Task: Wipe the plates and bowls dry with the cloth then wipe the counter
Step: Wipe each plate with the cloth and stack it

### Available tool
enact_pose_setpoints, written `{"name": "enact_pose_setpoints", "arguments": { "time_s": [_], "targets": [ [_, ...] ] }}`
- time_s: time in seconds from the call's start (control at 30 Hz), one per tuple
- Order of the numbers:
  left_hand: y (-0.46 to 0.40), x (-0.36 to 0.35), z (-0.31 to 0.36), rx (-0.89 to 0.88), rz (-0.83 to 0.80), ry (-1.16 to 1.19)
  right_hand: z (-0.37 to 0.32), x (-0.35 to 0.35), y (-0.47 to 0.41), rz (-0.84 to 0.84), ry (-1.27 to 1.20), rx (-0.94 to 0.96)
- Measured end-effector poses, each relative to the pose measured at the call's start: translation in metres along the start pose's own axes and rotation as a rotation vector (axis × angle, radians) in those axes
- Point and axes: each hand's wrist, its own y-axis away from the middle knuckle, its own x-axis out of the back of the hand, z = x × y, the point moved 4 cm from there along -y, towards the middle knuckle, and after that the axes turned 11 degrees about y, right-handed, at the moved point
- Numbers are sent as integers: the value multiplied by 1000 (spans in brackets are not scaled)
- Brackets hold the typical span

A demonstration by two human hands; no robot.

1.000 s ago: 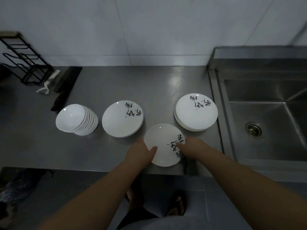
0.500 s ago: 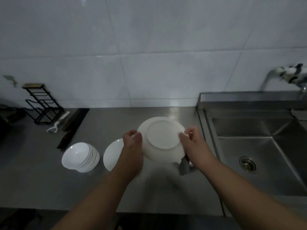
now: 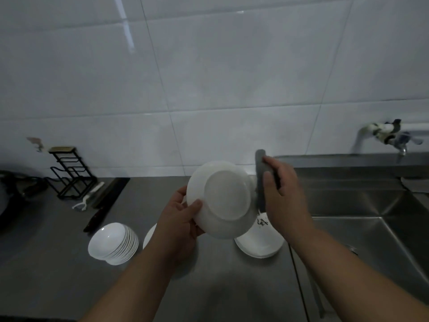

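Note:
My left hand (image 3: 180,218) grips the left rim of a white plate (image 3: 226,198), held up above the counter with its underside facing me. My right hand (image 3: 282,189) holds a grey cloth (image 3: 261,168) at the plate's right edge. Below on the steel counter (image 3: 220,287) sits a stack of white plates with black writing (image 3: 260,244). Another white plate (image 3: 148,238) is mostly hidden behind my left wrist. A leaning stack of small white bowls (image 3: 113,242) stands to the left.
A steel sink (image 3: 362,228) with a wall tap (image 3: 392,137) fills the right side. At the back left stand a black wire rack (image 3: 69,175), a white peeler (image 3: 87,199) and a dark knife (image 3: 102,208). A tiled wall rises behind.
The plate was lifted from the counter and turned underside toward me. My right hand let go of its rim and now holds the grey cloth up beside it. My view tilted upward.

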Motion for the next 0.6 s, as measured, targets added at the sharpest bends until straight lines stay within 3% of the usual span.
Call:
{"name": "enact_pose_setpoints", "arguments": {
  "time_s": [0.07,0.1,0.2,0.4,0.5,0.6],
  "targets": [
    [5,-6,-2,-4,-34,-8,-21,-15,5,-251,119,226],
    [7,-9,-1,-6,-48,-9,-21,-26,9,-352,306,326],
    [14,-15,-2,-19,-59,-15,-17,-33,9,-306,770,461],
    [20,-22,6,-35,-77,18,-45,-43,40,-417,454,512],
    [19,-20,12,-29,-82,16,-51,-49,66,-490,466,639],
    [19,-15,16,-8,-86,69,-47,-48,47,-404,552,707]
  ]
}}
